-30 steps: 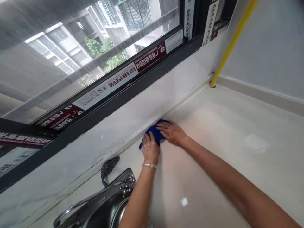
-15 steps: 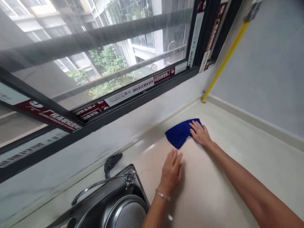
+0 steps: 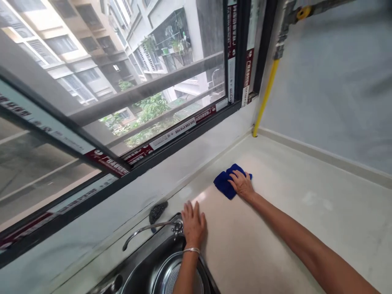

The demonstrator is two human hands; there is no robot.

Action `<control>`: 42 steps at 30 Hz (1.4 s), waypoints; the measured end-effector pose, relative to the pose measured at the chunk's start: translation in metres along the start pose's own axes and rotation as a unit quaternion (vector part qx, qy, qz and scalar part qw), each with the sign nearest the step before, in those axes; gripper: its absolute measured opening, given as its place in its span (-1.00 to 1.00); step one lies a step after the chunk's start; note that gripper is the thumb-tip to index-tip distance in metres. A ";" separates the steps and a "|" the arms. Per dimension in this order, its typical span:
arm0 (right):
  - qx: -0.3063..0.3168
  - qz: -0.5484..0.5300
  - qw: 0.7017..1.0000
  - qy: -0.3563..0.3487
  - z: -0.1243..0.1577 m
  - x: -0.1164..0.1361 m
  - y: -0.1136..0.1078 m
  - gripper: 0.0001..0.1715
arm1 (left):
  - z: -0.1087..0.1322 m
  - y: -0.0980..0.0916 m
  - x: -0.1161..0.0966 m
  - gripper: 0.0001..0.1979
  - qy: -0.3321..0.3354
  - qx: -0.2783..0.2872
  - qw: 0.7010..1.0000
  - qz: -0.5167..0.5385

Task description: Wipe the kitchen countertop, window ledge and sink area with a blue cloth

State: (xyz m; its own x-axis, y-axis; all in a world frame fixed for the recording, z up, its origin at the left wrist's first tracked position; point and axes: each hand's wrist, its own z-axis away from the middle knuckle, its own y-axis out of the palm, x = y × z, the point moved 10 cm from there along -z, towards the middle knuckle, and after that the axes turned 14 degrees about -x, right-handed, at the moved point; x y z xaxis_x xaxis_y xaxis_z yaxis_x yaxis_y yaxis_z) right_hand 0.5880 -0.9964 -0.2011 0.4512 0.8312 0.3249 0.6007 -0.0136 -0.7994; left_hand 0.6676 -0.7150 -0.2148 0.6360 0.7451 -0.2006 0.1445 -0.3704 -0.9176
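Observation:
A blue cloth (image 3: 225,185) lies bunched on the pale countertop (image 3: 245,232). My right hand (image 3: 241,183) is on top of it, fingers curled into the fabric and pressing it against the surface. My left hand (image 3: 193,223), with a bracelet at the wrist, is held palm down beside the sink's corner. Its fingers are stretched out and slightly apart, and nothing is in them. Just left of that hand is the chrome faucet (image 3: 147,226) at the metal sink (image 3: 139,267).
A dark mesh scrubber (image 3: 158,212) lies behind the faucet by the wall. A round metal pot or basin (image 3: 167,271) sits in the sink. The window frame (image 3: 180,143) runs along the back. A yellow pipe (image 3: 266,98) meets the counter at the far corner.
My right hand has drawn its part of the cloth toward the left, and the cloth is more bunched. My left hand has moved left to the sink's edge. The camera view has shifted.

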 end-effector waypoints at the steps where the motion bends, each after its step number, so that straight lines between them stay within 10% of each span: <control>1: -0.005 -0.013 1.000 0.023 -0.009 -0.019 -0.006 -0.60 | -0.009 -0.001 0.009 -0.48 -0.042 0.004 0.999 -0.017; 8: -0.117 0.109 0.942 0.295 -0.035 -0.228 -0.083 -0.37 | -0.032 0.000 0.033 -0.38 -0.192 -0.041 0.981 -0.004; 12: -0.093 0.162 0.930 0.316 -0.054 -0.275 -0.075 -0.40 | -0.032 0.003 0.030 -0.28 -0.174 -0.044 0.984 -0.007; 16: -0.061 0.150 0.949 0.271 -0.105 -0.228 -0.018 -0.43 | -0.032 0.003 0.030 -0.22 -0.169 -0.037 0.985 -0.024; 21: -0.054 0.075 0.986 0.139 -0.135 -0.085 0.041 -0.39 | -0.033 0.004 0.030 -0.19 -0.174 -0.019 0.984 -0.025; 32: 0.057 -0.134 0.975 -0.167 -0.004 0.127 0.033 -0.42 | -0.038 0.000 0.029 -0.11 -0.182 -0.040 0.982 0.002; 36: 0.061 -0.194 0.947 -0.247 0.017 0.121 0.026 -0.50 | -0.039 -0.004 0.029 -0.10 -0.189 -0.046 0.981 0.001; 42: 0.006 -0.120 0.988 -0.101 -0.059 -0.015 0.020 -0.53 | -0.038 -0.001 0.031 -0.08 -0.209 -0.036 0.977 0.005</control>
State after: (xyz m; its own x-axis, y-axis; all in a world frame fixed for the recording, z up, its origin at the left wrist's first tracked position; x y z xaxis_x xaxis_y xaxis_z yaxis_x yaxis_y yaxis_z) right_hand 0.6324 -1.0419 -0.1920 0.1559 0.9034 0.3994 0.6664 0.2023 -0.7176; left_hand 0.7160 -0.7122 -0.2068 0.2744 0.8970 -0.3465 0.2030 -0.4062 -0.8910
